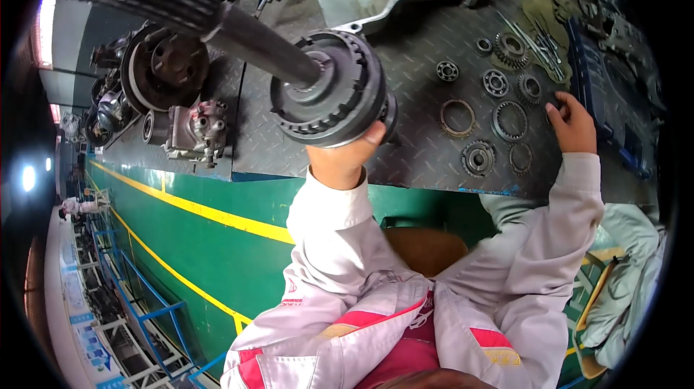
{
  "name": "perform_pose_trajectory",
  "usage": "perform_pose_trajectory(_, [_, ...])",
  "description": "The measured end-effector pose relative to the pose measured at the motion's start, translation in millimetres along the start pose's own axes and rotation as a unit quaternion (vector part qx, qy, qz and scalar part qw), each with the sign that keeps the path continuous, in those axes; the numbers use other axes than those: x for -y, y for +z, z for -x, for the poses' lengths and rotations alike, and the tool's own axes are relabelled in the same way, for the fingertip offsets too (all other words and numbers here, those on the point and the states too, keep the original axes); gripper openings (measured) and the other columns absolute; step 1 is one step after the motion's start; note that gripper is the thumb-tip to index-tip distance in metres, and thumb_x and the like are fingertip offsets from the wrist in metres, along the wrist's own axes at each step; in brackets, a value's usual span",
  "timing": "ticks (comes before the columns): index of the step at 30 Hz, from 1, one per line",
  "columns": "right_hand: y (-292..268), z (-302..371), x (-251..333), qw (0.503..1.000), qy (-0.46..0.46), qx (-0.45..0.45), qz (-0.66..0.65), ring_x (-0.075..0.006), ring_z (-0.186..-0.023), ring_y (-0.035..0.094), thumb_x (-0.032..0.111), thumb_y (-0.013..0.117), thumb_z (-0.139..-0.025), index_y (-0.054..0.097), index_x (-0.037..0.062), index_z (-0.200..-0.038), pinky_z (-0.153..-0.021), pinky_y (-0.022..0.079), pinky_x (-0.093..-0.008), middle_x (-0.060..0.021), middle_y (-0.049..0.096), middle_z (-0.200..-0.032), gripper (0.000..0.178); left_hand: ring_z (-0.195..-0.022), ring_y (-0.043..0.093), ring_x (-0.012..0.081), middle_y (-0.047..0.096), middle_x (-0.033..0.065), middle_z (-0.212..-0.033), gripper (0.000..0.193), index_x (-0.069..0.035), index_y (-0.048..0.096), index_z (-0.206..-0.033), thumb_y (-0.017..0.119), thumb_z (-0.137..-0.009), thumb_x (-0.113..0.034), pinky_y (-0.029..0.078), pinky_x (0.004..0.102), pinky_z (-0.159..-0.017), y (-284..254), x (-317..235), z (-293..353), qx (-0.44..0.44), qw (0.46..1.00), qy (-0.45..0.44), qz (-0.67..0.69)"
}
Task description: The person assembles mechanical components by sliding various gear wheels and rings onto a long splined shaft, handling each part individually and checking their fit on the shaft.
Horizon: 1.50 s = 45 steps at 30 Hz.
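gear hub (pixel 329 89) on its shaft (pixel 246 35) is gripped from below by the left hand (pixel 340 157), steadied above the table (pixel 412 157); right hand (pixel 575 125), fingers curled, touches a ring (pixel 557 108) among laid-out bearings (pixel 494 83).

- A row of signboards (pixel 85 331) stands along the blue railing at about eight o'clock, far below the workbench: upright rectangular panels, pale with blue patches; their content is too small to make out.
- No packages or screens can be made out anywhere else.
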State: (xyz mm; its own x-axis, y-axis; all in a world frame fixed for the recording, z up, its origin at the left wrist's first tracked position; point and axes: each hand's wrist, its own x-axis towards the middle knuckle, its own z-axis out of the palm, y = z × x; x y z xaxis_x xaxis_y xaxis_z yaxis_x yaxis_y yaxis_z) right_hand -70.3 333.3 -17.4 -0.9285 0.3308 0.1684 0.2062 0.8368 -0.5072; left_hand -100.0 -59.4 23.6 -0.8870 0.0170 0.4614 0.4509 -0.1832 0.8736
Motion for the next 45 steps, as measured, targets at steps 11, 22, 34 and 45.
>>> perform_pose_trajectory(11, [5.1, 1.1, -19.0, 0.996, -0.028, 0.038, 0.08, -0.0313, -0.091, 0.061, 0.03, 0.073, -0.078, 0.058, 0.0011, -0.12, -0.081, 0.048, -0.0376, -0.0175, 0.062, -0.099, 0.053, -0.096, 0.064, 0.0247, 0.059, 0.0173, -0.116, 0.075, -0.002, 0.048, -0.128, 0.086, -0.066, -0.021, 0.057, 0.0379, -0.082, 12.6, -3.5, 0.2, 0.013, 0.999, -0.002, 0.031])
perform_pose_trajectory(22, [-6.8, 2.9, -10.7, 0.993, 0.022, 0.06, 0.096, -0.0298, -0.088, 0.062, 0.017, 0.076, -0.074, 0.063, 0.005, -0.107, -0.08, 0.05, -0.0381, -0.0135, 0.063, -0.095, 0.038, -0.096, 0.064, 0.025, 0.059, 0.0172, -0.117, 0.075, -0.002, 0.048, -0.128, 0.085, -0.068, -0.025, 0.057, 0.038, -0.081, 15.2, 6.2, -1.2, 0.024, 1.0, 0.007, 0.013])
perform_pose_trajectory(34, [-10.5, 3.7, 8.0, 0.994, 0.045, 0.042, 0.091, -0.0332, -0.089, 0.063, 0.028, 0.07, -0.078, 0.066, 0.0025, -0.102, -0.078, 0.05, -0.04, -0.0168, 0.065, -0.096, 0.035, -0.09, 0.066, 0.0296, 0.058, 0.0223, -0.116, 0.068, 0.0, 0.045, -0.128, 0.077, -0.073, -0.025, 0.056, 0.0411, -0.081, 27.0, -12.2, -2.9, -0.018, 0.998, -0.009, 0.057])
perform_pose_trajectory(45, [-5.5, 7.1, 18.1, 0.995, 0.017, -0.001, 0.1, -0.0333, -0.093, 0.061, 0.027, 0.072, -0.068, 0.065, 0.0074, -0.091, -0.083, 0.05, -0.0417, -0.014, 0.065, -0.096, 0.03, -0.1, 0.062, 0.0302, 0.052, 0.0217, -0.129, 0.067, -0.002, 0.039, -0.137, 0.068, -0.083, -0.028, 0.053, 0.0389, -0.082, 0.5, 4.1, 1.2, -0.011, 0.997, -0.003, 0.07])
